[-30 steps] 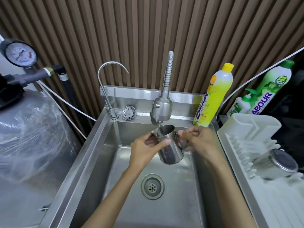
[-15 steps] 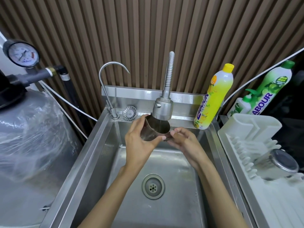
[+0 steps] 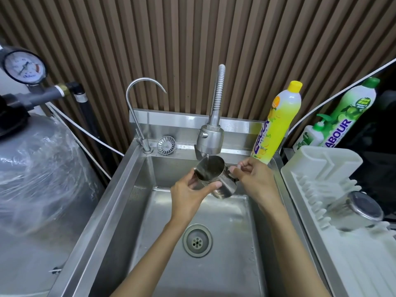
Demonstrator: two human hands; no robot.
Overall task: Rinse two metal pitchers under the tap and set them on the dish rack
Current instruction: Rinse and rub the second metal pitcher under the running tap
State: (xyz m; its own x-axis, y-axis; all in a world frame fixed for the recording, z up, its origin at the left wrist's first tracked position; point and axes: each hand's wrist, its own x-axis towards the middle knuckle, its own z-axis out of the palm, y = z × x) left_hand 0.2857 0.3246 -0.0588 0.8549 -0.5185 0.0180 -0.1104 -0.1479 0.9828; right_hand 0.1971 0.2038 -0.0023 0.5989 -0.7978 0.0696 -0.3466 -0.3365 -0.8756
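A small metal pitcher (image 3: 214, 174) is tilted under the flexible tap (image 3: 210, 140), and a thin stream of water runs into its open mouth. My left hand (image 3: 189, 197) grips the pitcher's body from the left and below. On its right side, my right hand (image 3: 255, 179) pinches the handle. A second metal pitcher (image 3: 355, 211) lies on its side on the white dish rack (image 3: 321, 168) at the right, its base toward me.
The steel sink (image 3: 120, 200) has a drain (image 3: 197, 240) below my hands. A thin gooseneck tap (image 3: 139, 99) and a spare strainer (image 3: 166, 145) stand at its back left. Soap bottles, yellow (image 3: 278, 123) and green (image 3: 351, 112), stand at the back right. A wrapped tank (image 3: 38, 168) fills the left.
The pitcher has dropped slightly from close under the tap head and tilted, mouth up-left toward the stream. My right hand shifted from under the pitcher to its handle on the right.
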